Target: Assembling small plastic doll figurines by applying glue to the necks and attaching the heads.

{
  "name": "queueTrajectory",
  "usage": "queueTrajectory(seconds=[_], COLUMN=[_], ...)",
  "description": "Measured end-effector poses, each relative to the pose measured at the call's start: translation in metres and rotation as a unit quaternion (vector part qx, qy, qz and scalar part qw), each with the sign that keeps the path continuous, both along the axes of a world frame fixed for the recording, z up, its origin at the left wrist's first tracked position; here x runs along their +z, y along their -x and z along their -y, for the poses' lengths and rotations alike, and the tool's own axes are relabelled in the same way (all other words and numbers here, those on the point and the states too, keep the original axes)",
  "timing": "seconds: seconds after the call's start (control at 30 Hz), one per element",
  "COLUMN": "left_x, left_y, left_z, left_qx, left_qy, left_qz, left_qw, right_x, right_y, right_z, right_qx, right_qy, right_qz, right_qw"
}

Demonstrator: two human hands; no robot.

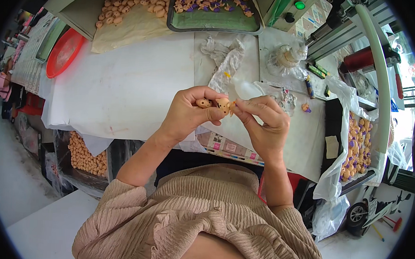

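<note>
My left hand [187, 113] is curled around small tan toy figure pieces; one tan head with dark dots [203, 103] rests in the palm and another tan piece [223, 106] is pinched at the thumb and fingertip. My right hand [263, 120] meets it from the right, its fingertips pinching a tiny part against that same tan piece. Both hands hover above the near edge of the white paper-covered table [125, 87].
Tan figure pieces lie heaped on cloth [129, 3] at the back, beside a green tray [213, 17] of tan-and-purple pieces. A red dish [63, 51] sits left. A black tray of figures [356, 146] stands right, with crumpled plastic bags [227, 60] and a machine [349, 29] behind.
</note>
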State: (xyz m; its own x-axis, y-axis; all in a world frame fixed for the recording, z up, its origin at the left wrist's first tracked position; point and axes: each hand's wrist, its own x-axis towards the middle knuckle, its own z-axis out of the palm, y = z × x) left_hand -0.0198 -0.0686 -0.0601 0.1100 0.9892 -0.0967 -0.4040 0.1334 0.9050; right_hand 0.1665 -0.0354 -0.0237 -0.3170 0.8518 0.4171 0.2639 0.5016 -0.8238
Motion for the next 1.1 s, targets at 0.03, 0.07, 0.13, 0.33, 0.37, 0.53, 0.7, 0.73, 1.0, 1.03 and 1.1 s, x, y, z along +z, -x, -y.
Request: queueTrajectory(seconds=[0.03, 0.07, 0.13, 0.33, 0.37, 0.53, 0.7, 0.73, 1.0, 1.03, 1.1], left_x=[0.001, 0.003, 0.003, 0.003, 0.005, 0.007, 0.015, 0.015, 0.034, 0.037, 0.043], left_y=[0.001, 0.0, -0.002, -0.01, -0.011, -0.014, -0.02, -0.019, -0.038, -0.041, -0.045], left_z=[0.001, 0.002, 0.003, 0.001, -0.001, -0.009, -0.015, -0.015, -0.023, -0.024, -0.022], left_qx=[0.0, -0.007, -0.016, 0.012, 0.004, -0.035, -0.057, -0.062, -0.076, -0.082, -0.082], left_qy=[0.001, 0.024, 0.048, 0.059, 0.065, 0.107, 0.148, 0.146, 0.145, 0.143, 0.136], left_qz=[0.0, 0.018, 0.036, 0.022, 0.03, 0.067, 0.165, 0.163, 0.187, 0.184, 0.185], left_qw=[1.0, 1.0, 0.998, 0.998, 0.997, 0.991, 0.973, 0.974, 0.969, 0.969, 0.97], right_x=[-0.001, -0.001, -0.007, -0.009, -0.007, 0.0, 0.028, 0.039, 0.169, 0.181, 0.201], right_y=[-0.002, -0.004, -0.003, -0.005, -0.006, -0.017, -0.033, -0.039, -0.088, -0.089, -0.09], right_z=[0.0, 0.001, -0.001, -0.003, -0.002, -0.014, -0.037, -0.046, -0.129, -0.134, -0.145], right_qx=[0.013, 0.024, 0.022, 0.008, 0.009, 0.033, 0.091, 0.041, -0.265, -0.258, -0.239], right_qy=[0.018, 0.036, 0.042, 0.064, 0.061, 0.089, 0.111, -0.027, -0.49, -0.515, -0.561], right_qz=[-0.005, -0.009, -0.018, -0.015, -0.018, -0.009, 0.02, 0.052, 0.043, 0.056, 0.08], right_qw=[1.0, 0.999, 0.999, 0.998, 0.998, 0.995, 0.989, 0.997, 0.83, 0.816, 0.788])
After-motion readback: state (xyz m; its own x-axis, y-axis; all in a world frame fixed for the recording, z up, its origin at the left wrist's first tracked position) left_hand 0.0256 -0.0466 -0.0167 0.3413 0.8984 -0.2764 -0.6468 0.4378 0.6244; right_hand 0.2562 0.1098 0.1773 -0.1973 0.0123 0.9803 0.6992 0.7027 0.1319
